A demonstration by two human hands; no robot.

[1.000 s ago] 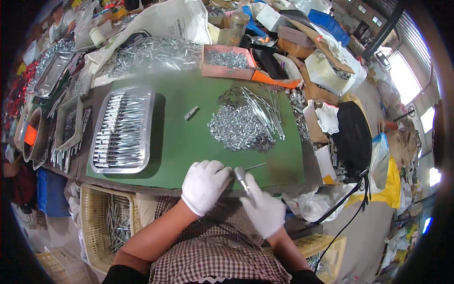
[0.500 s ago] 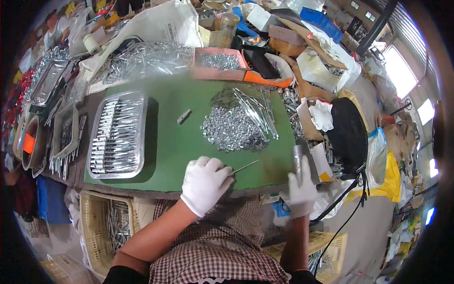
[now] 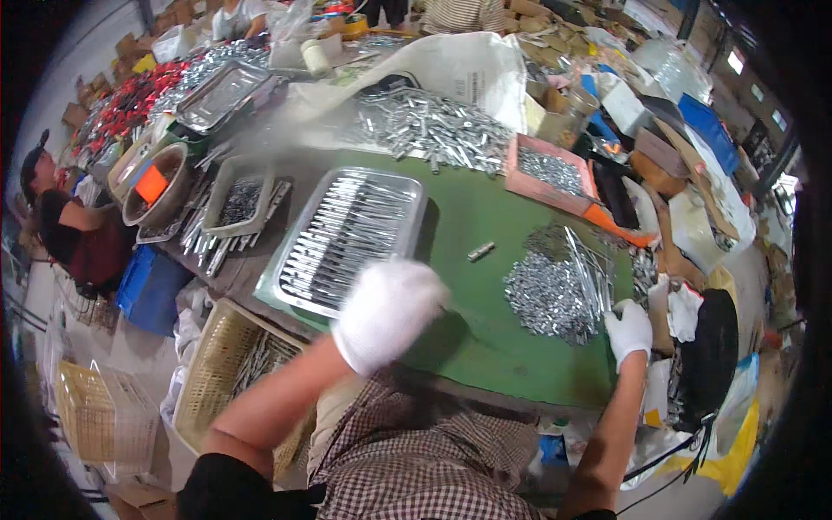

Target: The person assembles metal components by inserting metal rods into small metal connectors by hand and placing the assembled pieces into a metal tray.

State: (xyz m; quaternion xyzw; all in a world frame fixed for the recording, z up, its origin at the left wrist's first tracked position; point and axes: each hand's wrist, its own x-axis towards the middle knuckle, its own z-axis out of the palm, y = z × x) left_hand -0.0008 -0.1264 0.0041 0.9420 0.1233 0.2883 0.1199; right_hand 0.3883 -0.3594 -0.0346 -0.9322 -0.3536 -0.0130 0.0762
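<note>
My left hand, in a white glove and slightly blurred, hovers by the near right corner of a metal tray. Its fingers are curled; anything inside them is hidden. Rows of slim metal rods lie in that tray. At the right edge of the green work surface, my right hand, also gloved, has its fingers drawn together at the near ends of long thin metal rods. What they grip cannot be made out. Beside these rods lies a heap of small metal pieces. A short metal cylinder lies alone.
A pink box of small metal parts and a spread of metal tubes sit at the back. Left of the tray is a grey bin of parts. A yellow basket stands below the table edge. Another person is at far left.
The view has turned left. My left hand has moved from the near table edge to the tray; its thin rod no longer shows. My right hand has left the grey metal cylinder and reached the long rods.
</note>
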